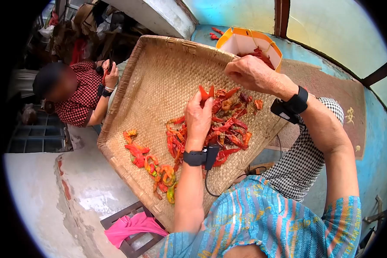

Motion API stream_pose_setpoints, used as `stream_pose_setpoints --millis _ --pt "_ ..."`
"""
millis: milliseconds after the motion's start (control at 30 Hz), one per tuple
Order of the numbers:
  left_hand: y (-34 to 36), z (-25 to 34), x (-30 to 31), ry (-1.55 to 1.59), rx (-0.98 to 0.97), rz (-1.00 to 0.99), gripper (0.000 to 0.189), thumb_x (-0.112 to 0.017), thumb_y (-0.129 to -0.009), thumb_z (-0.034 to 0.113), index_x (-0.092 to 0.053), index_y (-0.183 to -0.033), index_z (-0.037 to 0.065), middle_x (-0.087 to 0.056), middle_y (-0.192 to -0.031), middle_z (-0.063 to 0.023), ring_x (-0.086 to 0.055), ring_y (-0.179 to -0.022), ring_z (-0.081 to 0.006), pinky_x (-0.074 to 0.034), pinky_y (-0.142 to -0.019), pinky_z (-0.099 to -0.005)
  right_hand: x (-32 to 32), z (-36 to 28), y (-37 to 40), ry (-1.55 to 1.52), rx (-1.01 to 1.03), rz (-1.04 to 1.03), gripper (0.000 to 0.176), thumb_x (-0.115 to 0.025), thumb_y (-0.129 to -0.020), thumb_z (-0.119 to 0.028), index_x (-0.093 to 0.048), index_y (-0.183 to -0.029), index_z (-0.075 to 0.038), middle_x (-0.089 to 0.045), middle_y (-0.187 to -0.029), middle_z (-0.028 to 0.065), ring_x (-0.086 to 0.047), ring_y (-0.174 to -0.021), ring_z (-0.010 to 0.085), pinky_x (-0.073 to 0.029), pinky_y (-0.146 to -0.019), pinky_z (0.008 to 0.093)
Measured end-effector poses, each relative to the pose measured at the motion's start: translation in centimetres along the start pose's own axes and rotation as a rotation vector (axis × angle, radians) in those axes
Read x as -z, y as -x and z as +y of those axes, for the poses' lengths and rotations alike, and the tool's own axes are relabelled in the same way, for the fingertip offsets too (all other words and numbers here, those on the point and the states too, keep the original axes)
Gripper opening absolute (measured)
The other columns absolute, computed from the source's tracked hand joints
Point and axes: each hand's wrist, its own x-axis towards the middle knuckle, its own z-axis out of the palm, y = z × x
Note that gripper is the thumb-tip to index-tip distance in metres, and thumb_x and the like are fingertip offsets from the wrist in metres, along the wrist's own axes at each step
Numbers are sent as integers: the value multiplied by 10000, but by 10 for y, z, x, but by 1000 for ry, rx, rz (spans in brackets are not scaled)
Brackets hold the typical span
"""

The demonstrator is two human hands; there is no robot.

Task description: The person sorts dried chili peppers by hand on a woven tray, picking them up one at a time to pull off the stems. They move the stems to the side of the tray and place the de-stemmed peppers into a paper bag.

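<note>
At centre, the left hand (pixel 198 116) pinches a pepper (pixel 204 93); at upper right, the right hand (pixel 254 73) hovers by the bag (pixel 241 41), finger closure unclear.

Daylight brightens the right side, glowing through the frosted window panes (pixel 337 32) and lighting the woven tray (pixel 159 73) evenly, with soft shadow along its upper rim. Beyond its left edge, the corner falls dim. Wide-angle distortion bends the outer scene into black, vignetted corners; the tray's centre appears fairly sharp.
</note>
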Motion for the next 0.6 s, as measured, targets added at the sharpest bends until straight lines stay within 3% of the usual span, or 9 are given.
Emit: stream_pose_setpoints --millis 33,67,100,133,167,233,433,533,600 --pt "1 -1 3 -1 -4 3 136 -622 -869 94 -622 -974 7 -638 -822 -128 -602 -703 -253 -480 -670 -376 -4 -5 2 -207 43 119 101 -566 -838 -60 -637 -868 5 -664 -740 160 -663 -729 317 -532 -677 401" --pt "3 -2 6 259 101 17 135 -630 -889 105 -636 -986 12 -635 -835 -61 -583 -702 -173 -481 -656 -324 -4 -8 3 -204 28 38 207 -645 -873 -129 -659 -1031 4 -684 -900 157 -667 -803 277 -535 -705 355" --pt "5 -1 9 520 208 30 135 -638 -909 116 -651 -998 16 -632 -848 7 -564 -702 -92 -482 -641 -272 -7 -11 3 -302 44 -3 250 -657 -876 -172 -657 -1048 10 -687 -908 152 -667 -802 258 -535 -703 356" --pt "8 0 10 519 206 33 135 -638 -909 116 -651 -998 16 -632 -848 7 -564 -702 -92 -482 -641 -272 -11 -15 2 -399 60 -44 298 -670 -880 -216 -655 -1065 17 -689 -915 146 -667 -800 240 -535 -702 357" --pt "10 2 11 640 245 15 138 -646 -906 114 -654 -1009 22 -634 -850 5 -562 -701 -81 -485 -634 -250 -14 -18 0 -454 11 -126 361 -675 -862 -234 -645 -1101 36 -697 -932 160 -678 -842 284 -539 -742 384" --pt "14 8 11 795 284 -10 167 -668 -899 129 -656 -1036 34 -636 -852 1 -557 -696 -62 -495 -620 -207 -15 -31 2 -494 62 -141 322 -684 -845 -214 -657 -1067 18 -679 -870 175 -668 -807 287 -529 -711 383" --pt "21 15 10 897 327 -1 182 -658 -906 125 -633 -1058 27 -645 -896 -21 -592 -749 -88 -512 -674 -226 -15 -37 6 -578 55 -165 189 -664 -836 -139 -643 -878 44 -641 -717 173 -640 -645 278 -497 -610 380" --pt "21 5 14 814 349 35 225 -660 -904 120 -616 -1099 16 -623 -922 -23 -592 -765 -90 -518 -687 -228 0 -25 1 -648 -82 -110 190 -638 -872 -168 -680 -818 9 -679 -720 77 -627 -638 144 -497 -579 330" --pt "22 2 14 815 337 38 255 -663 -901 116 -599 -1122 7 -605 -952 -28 -591 -771 -91 -520 -696 -228 6 -8 -3 -966 -316 -23 221 -603 -926 -231 -708 -831 -62 -649 -709 -14 -543 -599 50 -443 -534 213"
